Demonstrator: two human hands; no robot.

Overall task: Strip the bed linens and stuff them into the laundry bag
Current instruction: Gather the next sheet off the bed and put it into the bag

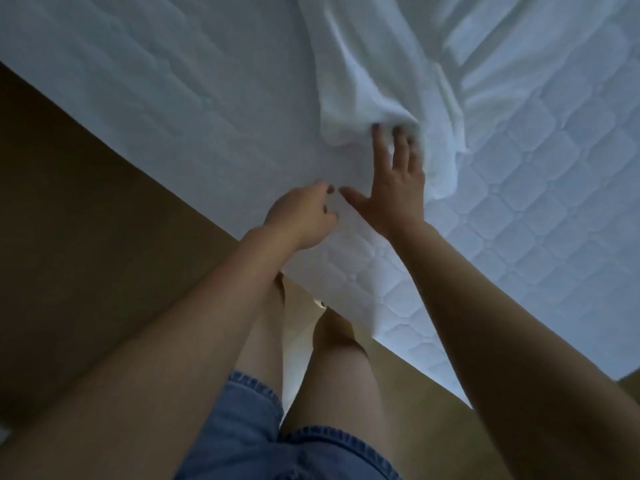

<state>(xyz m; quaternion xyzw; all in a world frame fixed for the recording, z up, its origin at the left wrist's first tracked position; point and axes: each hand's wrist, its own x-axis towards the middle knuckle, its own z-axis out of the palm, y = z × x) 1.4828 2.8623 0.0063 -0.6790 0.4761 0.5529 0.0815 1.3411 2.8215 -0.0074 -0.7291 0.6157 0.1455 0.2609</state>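
Fabric hides most of what matters: the fingertips of the right hand [398, 188] are buried under a bunched fold of the white sheet [367, 81], so only the spread fingers and the back of the hand can be seen, with the thumb stretched out toward the left hand [301, 216]. Whether the right hand is actually pinching the fold or merely pressing into it cannot be told from this view, though it appears to be reaching into the cloth with fingers extended. The left hand is curled at the edge of the sheet near the corner of the bed, thumb and fingers drawn together on the cloth, which looks gripped there. The sheet is seen still lying over the left part of the quilted mattress [540, 216] and peeled back on the right, where the diamond stitching is laid bare; a rumpled ridge of cloth runs up from the right hand and is cut off by the top edge of the view. The mattress is likewise cut off at the right and top. Below the arms, bare legs and denim shorts [249, 438] are seen over a dim brown floor [86, 254]
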